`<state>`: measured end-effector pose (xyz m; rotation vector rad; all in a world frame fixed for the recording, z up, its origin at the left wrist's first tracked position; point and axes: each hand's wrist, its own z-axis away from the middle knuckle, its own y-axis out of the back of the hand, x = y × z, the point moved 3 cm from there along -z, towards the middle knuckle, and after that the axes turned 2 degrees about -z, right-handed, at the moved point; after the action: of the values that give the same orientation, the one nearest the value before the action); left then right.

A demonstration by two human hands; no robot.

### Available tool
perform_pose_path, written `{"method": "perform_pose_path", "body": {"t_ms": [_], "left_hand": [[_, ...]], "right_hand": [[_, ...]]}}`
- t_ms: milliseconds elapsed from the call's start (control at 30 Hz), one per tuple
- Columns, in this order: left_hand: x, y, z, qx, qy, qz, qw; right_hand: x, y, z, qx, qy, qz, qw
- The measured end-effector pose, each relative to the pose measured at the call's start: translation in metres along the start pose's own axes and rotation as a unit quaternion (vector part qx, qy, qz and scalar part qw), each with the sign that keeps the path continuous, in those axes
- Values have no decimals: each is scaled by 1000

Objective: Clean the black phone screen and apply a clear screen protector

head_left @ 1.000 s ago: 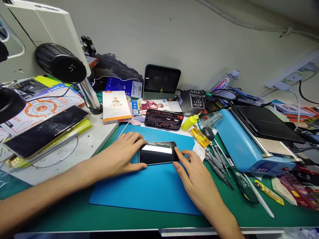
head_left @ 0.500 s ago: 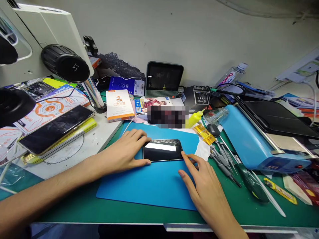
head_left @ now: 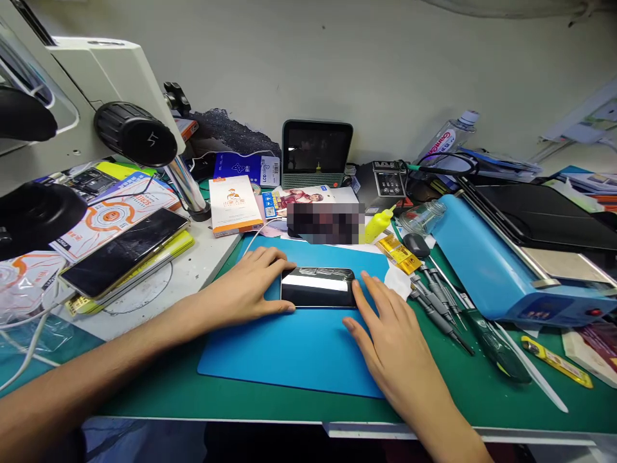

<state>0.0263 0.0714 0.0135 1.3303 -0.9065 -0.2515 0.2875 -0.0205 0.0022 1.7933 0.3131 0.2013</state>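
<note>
A black smartphone (head_left: 318, 292) lies flat, screen up, on the blue mat (head_left: 289, 350), with a bright reflection across its glass. At its left end, my left hand (head_left: 258, 280) grips the phone between the thumb on the near edge and the fingers on the far edge. My right hand (head_left: 393, 334) is spread at the opposite end. Its index fingertip touches the phone's right edge, while the thumb is apart from it, over the mat.
A microscope (head_left: 120, 116) stands at left beside a second phone (head_left: 128, 251) on a yellow box. Several screwdrivers (head_left: 441, 305), a green-handled tool (head_left: 496, 344) and a yellow cutter (head_left: 556, 361) lie at right. Behind them sits a blue machine (head_left: 482, 270). A yellow bottle (head_left: 378, 225) lies beyond the mat.
The view has shifted slightly. My right hand's fingers have spread and moved up along the phone's right end. My left hand keeps its hold.
</note>
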Motion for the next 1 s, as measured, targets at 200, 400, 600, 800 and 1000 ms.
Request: {"method": "perform_pose_path", "body": {"t_ms": [200, 400, 600, 800, 1000], "left_hand": [[-3, 1, -1, 10, -11, 5, 1000], [-7, 0, -1, 1, -22, 7, 1000], [-9, 2, -3, -4, -23, 11, 1000], [-11, -1, -4, 1, -34, 23, 999], [-21, 2, 0, -2, 25, 154, 988]], "right_hand": [[-2, -3, 33, 4, 19, -15, 1000], [-2, -6, 3, -26, -15, -28, 999], [0, -15, -34, -77, -47, -70, 993], [-21, -20, -48, -98, -19, -106, 989], [-65, -12, -60, -140, 66, -131, 979]]}}
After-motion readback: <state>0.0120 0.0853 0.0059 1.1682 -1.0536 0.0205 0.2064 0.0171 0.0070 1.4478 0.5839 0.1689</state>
